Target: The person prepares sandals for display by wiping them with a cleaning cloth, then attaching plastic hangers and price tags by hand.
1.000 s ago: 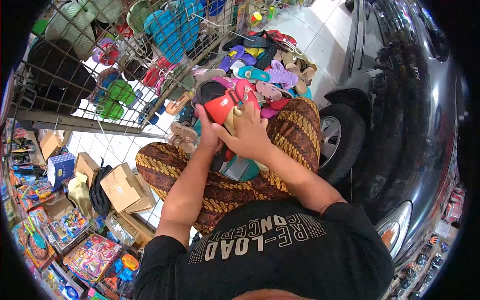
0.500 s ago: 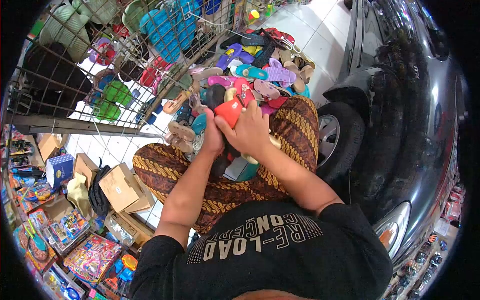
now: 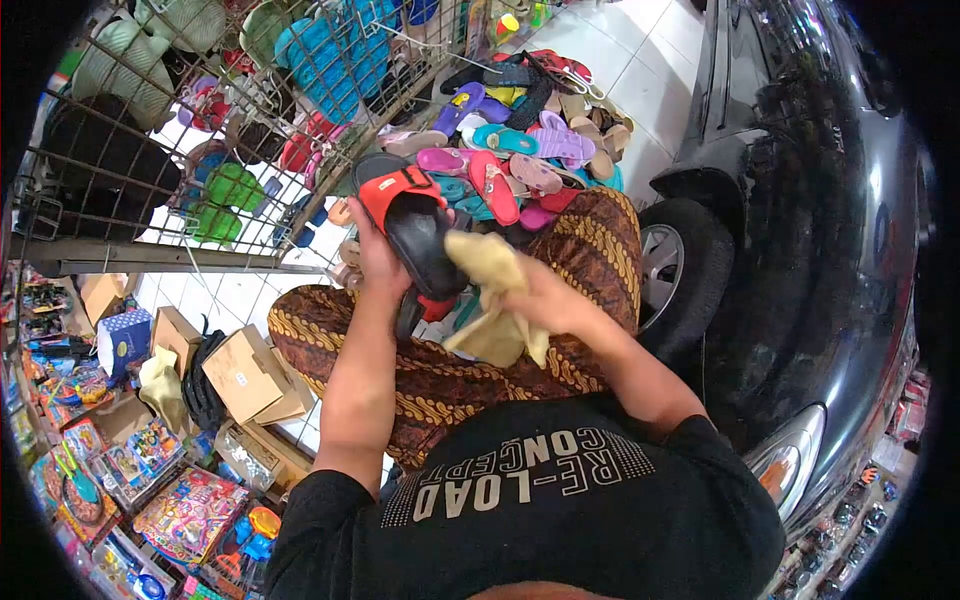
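Note:
A black slide sandal (image 3: pixel 422 240) with a red buckled strap is gripped along its left side by my left hand (image 3: pixel 380 255). Its toe end points up and away from me, with the footbed showing. My right hand (image 3: pixel 545 300) is closed on a pale yellow cloth (image 3: pixel 490 265), slightly smeared by motion. One bunched end of the cloth overlaps the sandal's heel side, and the rest hangs over my lap. Under the held sandal, partly hidden, lies another black and red piece of footwear (image 3: pixel 432 308).
Beyond my knees a heap of colourful sandals (image 3: pixel 492 185) covers the tiled floor. A wire rack (image 3: pixel 250 120) hung with footwear stands at upper left. A dark car (image 3: pixel 790 290) is close on my right. Cardboard boxes (image 3: pixel 243 375) and packaged toys (image 3: pixel 190 505) lie at lower left.
The sandal has turned so its footbed and red strap show. My right hand has come off the strap, moving right and down, and the cloth now hangs spread out from it.

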Demonstrator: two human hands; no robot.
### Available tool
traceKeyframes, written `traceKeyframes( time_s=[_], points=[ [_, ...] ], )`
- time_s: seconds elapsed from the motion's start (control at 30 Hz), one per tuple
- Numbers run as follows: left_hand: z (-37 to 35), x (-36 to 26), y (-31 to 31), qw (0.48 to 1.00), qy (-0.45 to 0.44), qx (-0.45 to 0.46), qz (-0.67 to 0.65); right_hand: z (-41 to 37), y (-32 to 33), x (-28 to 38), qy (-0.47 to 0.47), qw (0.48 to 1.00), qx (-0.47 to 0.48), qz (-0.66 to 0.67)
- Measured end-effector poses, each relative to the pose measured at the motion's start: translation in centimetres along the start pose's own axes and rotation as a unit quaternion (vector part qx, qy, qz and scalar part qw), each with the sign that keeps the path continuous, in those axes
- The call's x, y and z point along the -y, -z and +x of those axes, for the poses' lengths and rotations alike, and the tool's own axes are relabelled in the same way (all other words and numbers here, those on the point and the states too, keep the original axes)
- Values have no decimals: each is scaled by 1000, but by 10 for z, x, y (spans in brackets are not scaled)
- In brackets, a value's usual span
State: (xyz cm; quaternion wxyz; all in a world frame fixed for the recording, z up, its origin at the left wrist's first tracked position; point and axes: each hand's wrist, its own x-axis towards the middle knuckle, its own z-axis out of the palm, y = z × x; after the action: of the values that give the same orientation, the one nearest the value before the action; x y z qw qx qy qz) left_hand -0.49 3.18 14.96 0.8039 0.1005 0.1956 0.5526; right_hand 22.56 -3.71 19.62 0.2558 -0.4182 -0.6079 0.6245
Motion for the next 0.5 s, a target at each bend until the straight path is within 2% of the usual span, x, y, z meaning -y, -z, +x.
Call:
traceKeyframes(
  time_s=[0.03, 0.07, 0.1, 0.17, 0.2, 0.23, 0.33, 0.37, 0.43, 0.47, 0.5],
  points=[
    [-1, -1, -4, 1000, -3, -1, 8, 4, 3, 7, 3, 997, -42, 65],
    [-2, -2, -7, 1000, -6, -2, 16, 11, 2, 9, 63, 995, -65, 43],
    [-1, -1, -11, 998, -25, -27, 59, 16, 2, 14, 51, 995, -73, -47],
    [-5, 7, -21, 992, -1, -76, 99, 22, -9, 26, 34, 968, -68, -241],
    [-7, 9, -27, 988, 11, -101, 120, 24, -22, 33, 30, 938, -53, -342],
    [-6, 10, -16, 991, 8, -66, 118, 25, -29, 36, 26, 897, -38, -439],
    [-5, 3, 4, 1000, 7, 1, 17, 23, -27, 2, 195, 926, -15, -322],
    [-5, 1, 7, 1000, -3, 24, -9, 19, -20, -9, 163, 951, 24, -263],
    [-4, -4, 1, 997, 2, 6, -80, 17, -11, -17, 116, 990, -68, -40],
    [-3, -5, 0, 993, 4, -4, -118, 18, -8, -21, 89, 987, -112, 73],
    [-1, -3, 8, 991, 21, 22, -132, 26, -10, -47, 36, 978, -168, 120]
  ],
)
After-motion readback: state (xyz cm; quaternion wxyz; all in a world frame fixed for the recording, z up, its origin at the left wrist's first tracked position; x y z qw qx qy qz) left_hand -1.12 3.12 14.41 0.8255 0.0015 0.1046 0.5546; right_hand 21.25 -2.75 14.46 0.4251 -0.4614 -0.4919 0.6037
